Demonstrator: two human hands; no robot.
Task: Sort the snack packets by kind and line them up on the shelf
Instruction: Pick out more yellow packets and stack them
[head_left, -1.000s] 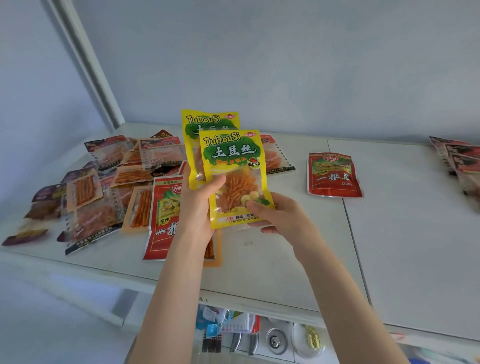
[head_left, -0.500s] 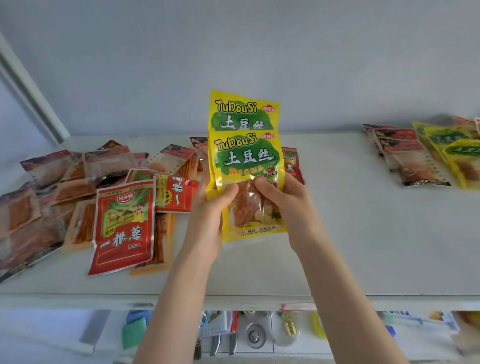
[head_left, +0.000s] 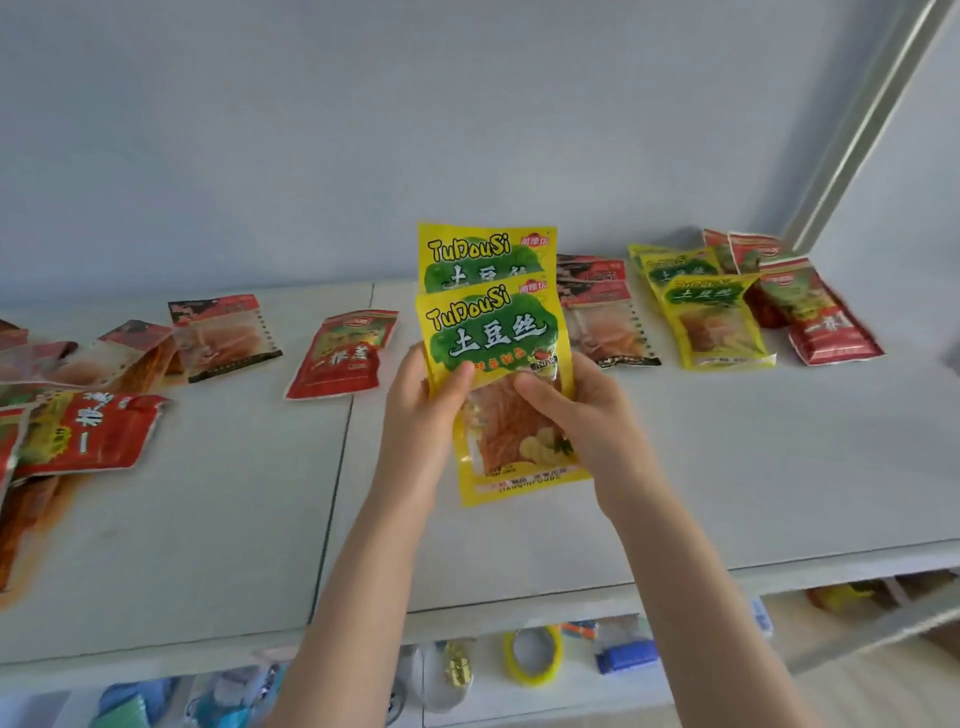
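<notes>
You face a white shelf (head_left: 727, 467) set against a pale blue wall (head_left: 363, 130), with a white post (head_left: 857, 130) rising at one o'clock. A seam (head_left: 343, 441) splits the shelf top just left of your hands. Your left hand (head_left: 421, 410) and right hand (head_left: 576, 410) both grip a pair of yellow packets above the middle of the shelf. Your thumbs press on the front packet (head_left: 493, 332), and the back packet (head_left: 483, 254) stands taller behind it.

From one to two o'clock of your hands lie sorted groups: clear packets (head_left: 608, 317), a yellow stack (head_left: 711, 322), then a red stack (head_left: 826, 322) nearest the post. At ten o'clock lies a lone red packet (head_left: 343, 353), and a loose heap (head_left: 78, 395) beyond it runs to the left edge. Bare shelf spreads from three to six o'clock, down to the front edge. A lower shelf (head_left: 519, 691) shows underneath.
</notes>
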